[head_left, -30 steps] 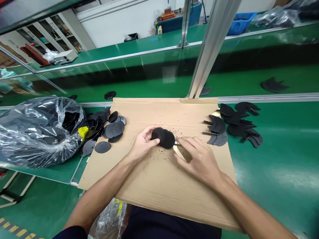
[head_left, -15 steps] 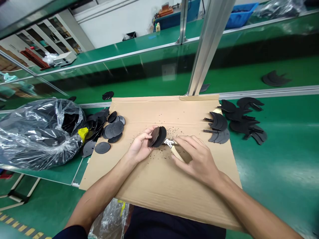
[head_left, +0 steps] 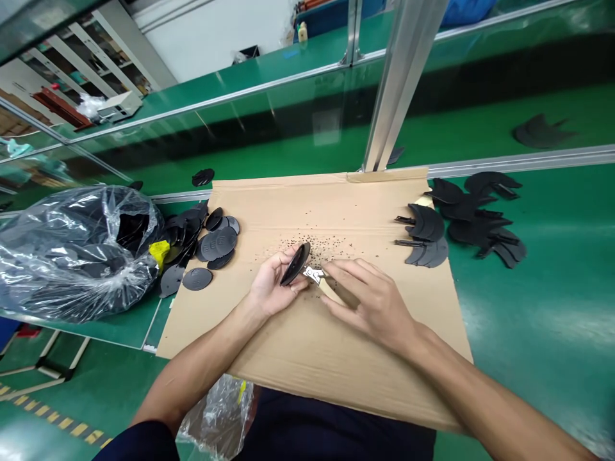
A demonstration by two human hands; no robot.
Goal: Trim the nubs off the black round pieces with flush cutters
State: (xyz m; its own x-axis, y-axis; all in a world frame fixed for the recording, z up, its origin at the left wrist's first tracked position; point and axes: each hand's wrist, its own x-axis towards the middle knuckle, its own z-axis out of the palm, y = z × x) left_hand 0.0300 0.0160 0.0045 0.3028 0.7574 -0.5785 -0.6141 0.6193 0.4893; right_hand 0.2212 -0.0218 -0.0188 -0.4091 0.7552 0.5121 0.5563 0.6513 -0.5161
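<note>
My left hand (head_left: 273,286) grips a round black plastic disc (head_left: 296,264) by its edge, tilted steeply on its side above the cardboard sheet (head_left: 307,346). In my right hand (head_left: 372,301) is a pair of side cutters (head_left: 323,282) with pale handles. The jaws of the cutters are close to the disc's right edge; whether they touch it I cannot make out. Tiny black scraps (head_left: 327,244) lie scattered on the cardboard around and beyond the disc.
Left, several black oval discs (head_left: 218,243) lie beside a clear plastic bag (head_left: 77,256) full of black parts. Curved black pieces (head_left: 427,224) sit at the cardboard's right edge, with a larger pile (head_left: 475,211) on the green table. A metal post (head_left: 396,83) rises behind.
The disc has turned from showing a broad face to nearly edge-on. The cutters and my right hand have shifted a little left, and the whole view has moved slightly.
</note>
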